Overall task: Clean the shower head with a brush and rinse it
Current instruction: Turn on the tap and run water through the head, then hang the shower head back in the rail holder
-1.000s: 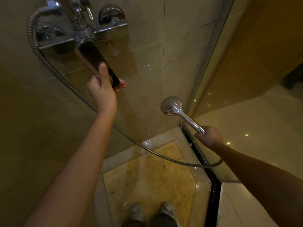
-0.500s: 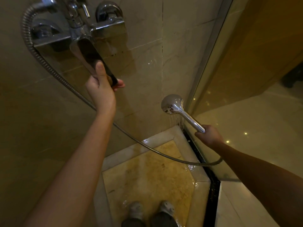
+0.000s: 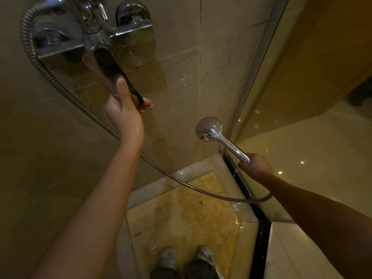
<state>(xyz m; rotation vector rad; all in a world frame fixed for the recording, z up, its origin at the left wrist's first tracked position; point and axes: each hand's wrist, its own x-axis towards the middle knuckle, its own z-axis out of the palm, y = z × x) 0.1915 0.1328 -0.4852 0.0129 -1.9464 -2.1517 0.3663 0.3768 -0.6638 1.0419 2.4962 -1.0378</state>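
Rinsing appears under way; no brush is in sight, so whether scrubbing is finished cannot be judged. Over the wet shower floor (image 3: 181,214), the right hand (image 3: 254,167) grips the shower head (image 3: 209,128) by its handle. Its long axis rises up-left toward the wall corner, face down, water falling. Farther off, the left hand (image 3: 124,111) clasps the mixer lever (image 3: 112,73).

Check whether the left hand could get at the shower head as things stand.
Probably yes, once it lets go: the left hand grips the tap lever, and the shower head, held by the right hand, sits to its lower right with nothing between them.
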